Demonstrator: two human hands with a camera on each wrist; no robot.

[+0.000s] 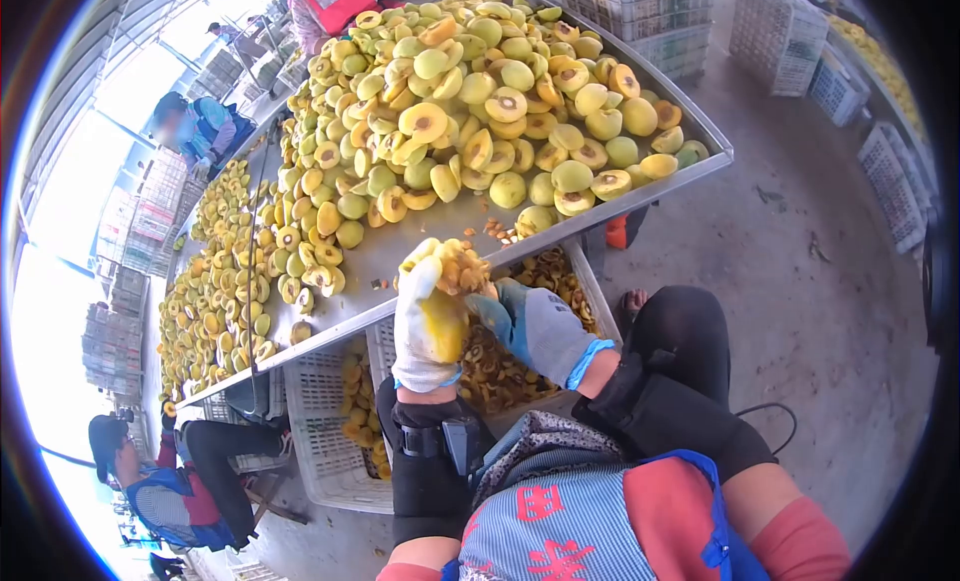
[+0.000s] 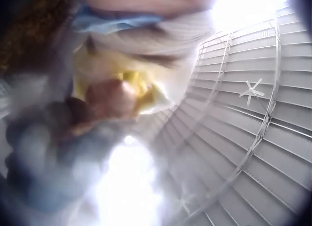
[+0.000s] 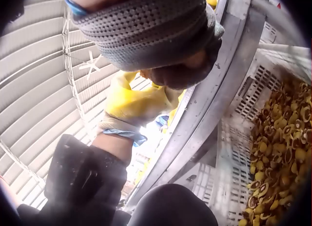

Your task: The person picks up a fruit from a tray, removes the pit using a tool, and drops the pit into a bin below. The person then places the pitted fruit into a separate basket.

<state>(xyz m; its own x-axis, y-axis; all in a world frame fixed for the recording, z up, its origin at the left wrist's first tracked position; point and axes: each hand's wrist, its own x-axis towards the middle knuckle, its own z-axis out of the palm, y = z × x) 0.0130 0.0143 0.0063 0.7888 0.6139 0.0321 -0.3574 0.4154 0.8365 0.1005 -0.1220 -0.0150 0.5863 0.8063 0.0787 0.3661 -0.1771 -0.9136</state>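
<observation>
My left hand (image 1: 430,326) wears a white glove stained yellow. It grips a clump of brownish-orange fruit flesh (image 1: 464,267) at the table's near edge; the flesh is a blur in the left wrist view. Close against the clump is my right hand (image 1: 545,326), in a grey-blue glove. Its fingers curl inward in the right wrist view, where the glove (image 3: 151,35) hides whatever lies inside them; I cannot tell if they hold anything. Halved yellow-green fruits (image 1: 425,123) resembling apricots are heaped on the metal table (image 1: 385,266). Several loose pits (image 1: 495,229) lie near its edge.
Below the edge stands a white crate (image 1: 335,471) with yellow pieces, beside another holding brown fruit scraps (image 3: 278,153). My knees flank the scraps. A seated person (image 1: 165,491) is at the lower left, another (image 1: 205,126) across the table. Stacked crates (image 1: 640,16) stand behind.
</observation>
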